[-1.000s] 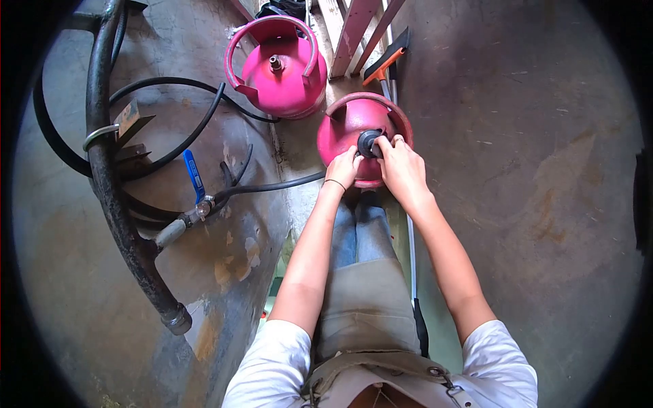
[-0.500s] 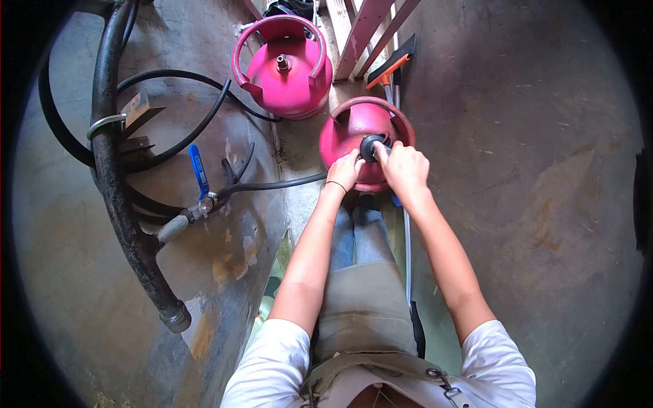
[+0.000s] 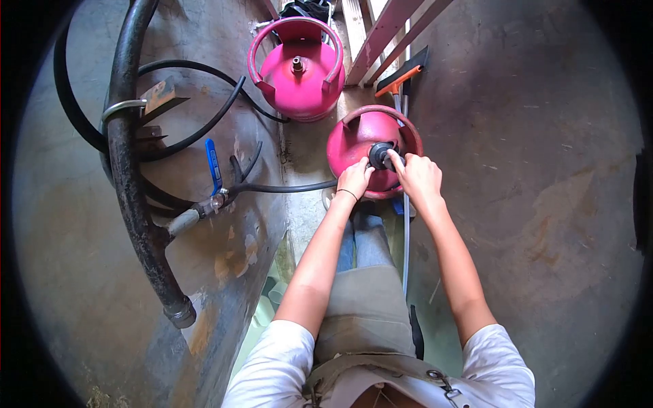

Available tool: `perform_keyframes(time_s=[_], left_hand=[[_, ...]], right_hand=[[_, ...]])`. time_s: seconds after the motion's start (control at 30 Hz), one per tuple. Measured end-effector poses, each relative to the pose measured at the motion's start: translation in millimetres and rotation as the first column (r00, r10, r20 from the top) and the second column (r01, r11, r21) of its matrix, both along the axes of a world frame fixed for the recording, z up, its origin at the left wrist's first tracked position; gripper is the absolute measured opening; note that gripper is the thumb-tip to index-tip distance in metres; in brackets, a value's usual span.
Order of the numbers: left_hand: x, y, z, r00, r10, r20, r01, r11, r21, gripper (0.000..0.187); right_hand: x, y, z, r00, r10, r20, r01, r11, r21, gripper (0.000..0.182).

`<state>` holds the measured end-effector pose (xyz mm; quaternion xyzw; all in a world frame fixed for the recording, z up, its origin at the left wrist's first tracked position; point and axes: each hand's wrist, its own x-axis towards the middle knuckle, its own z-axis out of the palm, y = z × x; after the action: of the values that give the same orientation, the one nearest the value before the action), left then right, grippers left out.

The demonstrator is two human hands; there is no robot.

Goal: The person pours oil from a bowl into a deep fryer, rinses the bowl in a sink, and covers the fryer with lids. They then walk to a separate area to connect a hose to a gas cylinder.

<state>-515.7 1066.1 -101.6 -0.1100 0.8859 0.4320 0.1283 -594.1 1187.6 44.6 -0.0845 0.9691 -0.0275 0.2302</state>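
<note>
A pink gas cylinder (image 3: 348,144) with a collar handle stands upright in front of my legs. On its valve sits a black gas regulator (image 3: 381,156). My left hand (image 3: 355,178) pinches the regulator's near left side, close to where a black hose (image 3: 292,188) comes in. From the right, my right hand (image 3: 419,179) grips the regulator's other side, its thumb lying against the black top. The fingers under both hands are partly hidden, as is the cylinder's valve.
Another pink cylinder (image 3: 299,78) stands behind, its brass valve bare. At left are a thick black pipe (image 3: 124,170), a blue-handled valve (image 3: 213,168) and looped hoses. A squeegee with an orange part (image 3: 400,79) leans near a wooden frame (image 3: 384,41).
The whole view has shifted slightly, so things appear a little further right. Both hands stay on the regulator; my right thumb and fingers have shifted slightly, showing more of its black top.
</note>
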Motion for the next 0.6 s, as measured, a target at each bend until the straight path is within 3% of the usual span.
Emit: perform_keyframes(time_s=[0.07,0.1,0.13,0.2,0.27,0.33,0.4,0.47,0.5,0.6], left_hand=[[-1,0,-1,1.0,0.012,0.022,-0.012,1.0,-0.005,0.027],[-1,0,0,0.999,0.016,0.034,-0.015,1.0,-0.004,0.028],[0,0,1,0.999,0.019,0.049,-0.019,1.0,-0.003,0.028],[3,0,2,0.998,0.034,0.049,-0.035,0.999,0.016,0.029],[2,1,3,0.999,0.021,0.049,-0.02,0.999,-0.034,0.028],[2,1,3,0.998,0.02,0.061,-0.018,0.999,-0.031,0.028],[1,0,3,0.997,0.015,0.073,-0.013,0.999,-0.031,0.029],[0,-1,2,0.996,0.013,0.09,-0.01,1.0,-0.029,0.029],[0,0,3,0.996,0.014,0.09,-0.012,1.0,-0.028,0.029],[0,0,3,0.993,0.033,0.113,-0.032,0.999,-0.017,0.029]], right_hand=[[4,-2,13,0.998,-0.031,-0.05,0.027,0.997,-0.079,0.041],[10,2,14,0.982,0.022,-0.186,-0.069,0.966,-0.25,0.035],[12,3,13,0.983,0.028,-0.179,-0.074,0.965,-0.25,0.035],[15,5,8,0.959,0.199,-0.204,-0.261,0.901,-0.347,0.033],[17,0,1,0.962,0.205,-0.181,-0.253,0.918,-0.305,0.037],[17,-15,3,0.996,-0.086,0.015,0.087,0.993,-0.079,0.043],[14,-13,4,0.996,-0.084,0.005,0.084,0.995,-0.057,0.047],[12,-7,10,0.998,-0.005,-0.055,-0.005,0.985,-0.172,0.042],[15,-5,14,0.969,0.114,-0.218,-0.177,0.938,-0.299,0.039],[15,-5,11,0.963,0.232,-0.137,-0.259,0.936,-0.24,0.035]])
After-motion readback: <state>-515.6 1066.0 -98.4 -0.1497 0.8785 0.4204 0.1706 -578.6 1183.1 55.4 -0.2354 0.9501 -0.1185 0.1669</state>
